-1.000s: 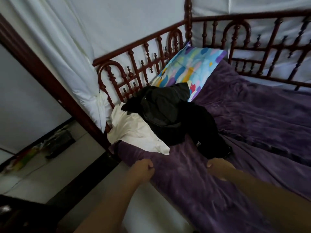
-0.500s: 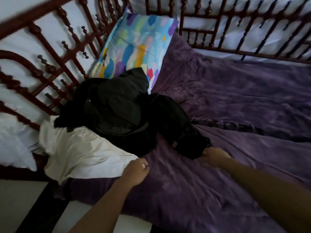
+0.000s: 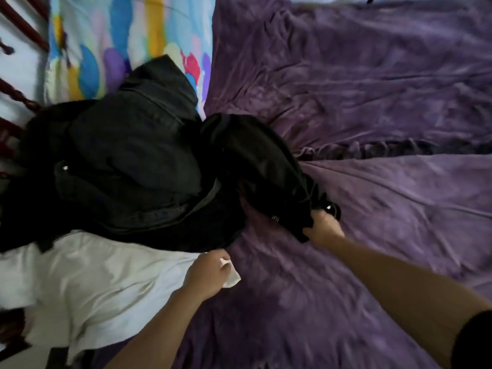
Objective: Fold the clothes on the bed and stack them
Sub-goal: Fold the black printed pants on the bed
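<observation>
A heap of black clothes [image 3: 127,161] lies on the left side of the purple bed [image 3: 372,102]. A black garment [image 3: 263,169] trails from the heap toward me, and my right hand [image 3: 323,230] grips its near end. Under the heap, at the bed's near left edge, spreads a white garment [image 3: 87,278]. My left hand [image 3: 207,272] pinches that garment's right corner between curled fingers.
A colourful patterned pillow [image 3: 127,41] lies behind the heap against the dark wooden headboard spindles [image 3: 16,38] at the left. The purple cover is wrinkled, with a deep fold [image 3: 386,149] running right across its middle.
The camera has moved in close over the bed. My right hand has taken hold of the black garment's end, and my left hand has closed on the white garment's corner.
</observation>
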Demonstrator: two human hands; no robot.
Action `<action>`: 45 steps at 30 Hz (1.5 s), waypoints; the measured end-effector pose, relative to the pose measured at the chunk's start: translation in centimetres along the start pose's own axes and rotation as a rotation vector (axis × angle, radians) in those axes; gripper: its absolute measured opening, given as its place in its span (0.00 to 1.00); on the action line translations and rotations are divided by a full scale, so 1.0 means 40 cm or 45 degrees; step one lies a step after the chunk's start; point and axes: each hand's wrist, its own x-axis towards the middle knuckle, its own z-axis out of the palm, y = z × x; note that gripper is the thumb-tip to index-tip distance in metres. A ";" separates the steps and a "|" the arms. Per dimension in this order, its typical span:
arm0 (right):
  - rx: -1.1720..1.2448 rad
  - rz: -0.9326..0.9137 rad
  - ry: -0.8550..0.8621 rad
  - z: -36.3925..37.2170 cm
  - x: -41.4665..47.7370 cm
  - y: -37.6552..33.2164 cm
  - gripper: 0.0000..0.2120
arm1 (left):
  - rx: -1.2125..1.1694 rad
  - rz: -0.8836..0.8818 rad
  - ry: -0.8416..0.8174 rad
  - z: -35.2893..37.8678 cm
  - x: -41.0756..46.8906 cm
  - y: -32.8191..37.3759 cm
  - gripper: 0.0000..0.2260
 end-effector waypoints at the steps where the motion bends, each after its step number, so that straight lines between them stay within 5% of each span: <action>1: -0.023 -0.077 -0.028 0.014 -0.041 -0.007 0.21 | 0.024 0.025 0.005 -0.019 0.015 0.021 0.07; 6: -0.092 -0.267 -0.315 0.055 -0.187 0.043 0.24 | 0.339 0.334 0.201 -0.094 0.097 0.187 0.12; 11: -0.185 0.035 -0.057 0.017 -0.170 0.180 0.31 | 0.952 0.870 0.180 0.007 0.165 0.337 0.28; 15: -0.066 0.049 0.211 -0.036 -0.058 0.190 0.39 | 1.058 0.667 -0.167 0.182 0.208 0.324 0.42; 18: -0.048 -0.028 0.074 -0.026 0.032 0.168 0.31 | 1.078 0.404 -0.208 0.259 0.181 0.234 0.34; 20: 0.024 -0.089 -0.032 0.001 0.053 0.152 0.14 | 1.017 0.295 -0.140 0.267 0.143 0.165 0.16; 23: 0.542 -0.074 -0.013 -0.001 0.011 0.133 0.07 | 0.868 0.176 -0.124 0.239 0.078 0.097 0.10; 28: 1.193 -0.182 -0.031 -0.215 -0.130 0.069 0.13 | 0.339 0.179 0.039 0.182 0.007 0.231 0.39; 30: 1.359 -0.254 -0.099 -0.319 -0.195 0.031 0.12 | 0.256 0.208 0.186 0.168 -0.008 0.344 0.38; 35: 1.548 -0.308 -0.195 -0.529 -0.308 0.007 0.13 | -0.168 0.341 0.536 0.070 -0.039 0.525 0.12; 40: 1.500 -0.428 0.147 -0.740 -0.399 0.027 0.11 | -0.690 0.497 0.791 -0.173 -0.163 0.606 0.07; 43: 1.389 -0.593 0.319 -0.828 -0.459 0.011 0.08 | -0.932 0.623 0.755 -0.302 -0.278 0.668 0.10; 45: 1.412 -0.663 0.386 -0.880 -0.509 -0.015 0.08 | -0.903 0.736 0.775 -0.366 -0.363 0.697 0.03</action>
